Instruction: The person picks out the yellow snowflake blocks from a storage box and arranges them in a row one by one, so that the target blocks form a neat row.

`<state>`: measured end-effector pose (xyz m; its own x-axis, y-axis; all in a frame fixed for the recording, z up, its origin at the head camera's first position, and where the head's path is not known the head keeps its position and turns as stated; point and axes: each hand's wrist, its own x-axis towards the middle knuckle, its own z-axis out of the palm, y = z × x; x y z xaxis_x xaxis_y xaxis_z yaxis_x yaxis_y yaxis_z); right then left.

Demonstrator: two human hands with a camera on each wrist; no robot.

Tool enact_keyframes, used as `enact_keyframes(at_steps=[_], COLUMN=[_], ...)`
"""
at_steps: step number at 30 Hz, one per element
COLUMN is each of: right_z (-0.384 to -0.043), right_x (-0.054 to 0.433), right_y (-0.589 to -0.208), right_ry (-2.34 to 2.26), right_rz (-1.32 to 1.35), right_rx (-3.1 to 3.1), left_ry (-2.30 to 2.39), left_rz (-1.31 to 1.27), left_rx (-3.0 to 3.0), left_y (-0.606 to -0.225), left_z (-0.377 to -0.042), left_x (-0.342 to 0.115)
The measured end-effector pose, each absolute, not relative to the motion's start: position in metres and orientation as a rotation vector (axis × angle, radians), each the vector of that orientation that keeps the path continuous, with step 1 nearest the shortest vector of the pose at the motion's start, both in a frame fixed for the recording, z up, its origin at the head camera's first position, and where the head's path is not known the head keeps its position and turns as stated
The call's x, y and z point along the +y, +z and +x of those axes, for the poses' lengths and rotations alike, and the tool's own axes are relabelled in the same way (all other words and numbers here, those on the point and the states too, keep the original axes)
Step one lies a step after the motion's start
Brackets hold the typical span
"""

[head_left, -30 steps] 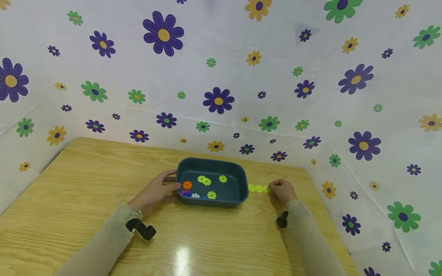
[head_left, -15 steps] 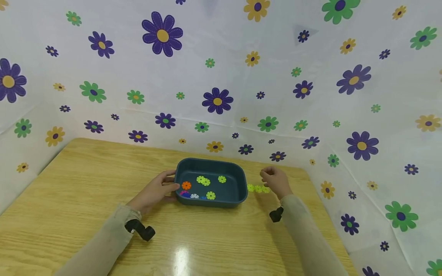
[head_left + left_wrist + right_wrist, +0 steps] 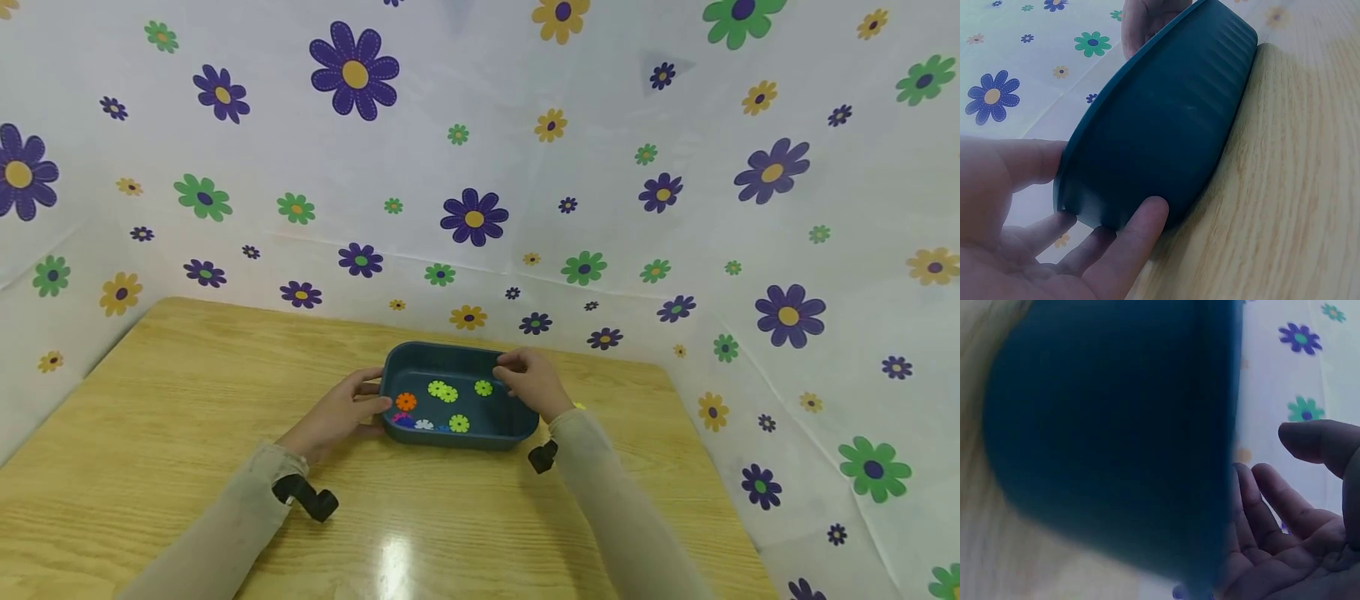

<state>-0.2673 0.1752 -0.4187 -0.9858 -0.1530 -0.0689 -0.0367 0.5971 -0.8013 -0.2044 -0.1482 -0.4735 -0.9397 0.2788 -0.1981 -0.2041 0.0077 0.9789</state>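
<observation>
A dark teal plastic tub (image 3: 457, 442) stands on the table, and my left hand (image 3: 337, 418) holds its left end. In the left wrist view the thumb (image 3: 1035, 164) hooks over the rim while the other fingers lie against the outer wall. My right hand (image 3: 532, 383) is over the tub's right end, thumb and fingers apart and nothing between them in the right wrist view. Inside the tub lie several yellow-green snowflake discs (image 3: 483, 388), an orange one (image 3: 406, 402), a white one (image 3: 424, 425), and pink and blue ones by the near left corner.
To the right of the tub, a yellow-green disc (image 3: 579, 406) peeks out from behind my right wrist, which hides the rest of the row. The wooden table (image 3: 300, 550) meets a flower-patterned cloth (image 3: 420, 150) at the back and right.
My right hand has let go of the row of joined yellow-green discs, lifted, and moved left over the tub. The left hand and tub stay in place.
</observation>
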Motion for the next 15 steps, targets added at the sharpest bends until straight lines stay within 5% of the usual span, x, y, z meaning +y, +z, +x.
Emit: enact_keyframes(at_steps=[15], right_z=[-0.277], right_x=[0.128], right_y=[-0.45], right_ry=[-1.073], right_rz=[-0.207], right_rx=[2.712], left_ry=[2.012], left_rz=[0.079], left_rx=[1.93], left_y=[-0.477], left_z=[-0.207], left_x=[-0.15])
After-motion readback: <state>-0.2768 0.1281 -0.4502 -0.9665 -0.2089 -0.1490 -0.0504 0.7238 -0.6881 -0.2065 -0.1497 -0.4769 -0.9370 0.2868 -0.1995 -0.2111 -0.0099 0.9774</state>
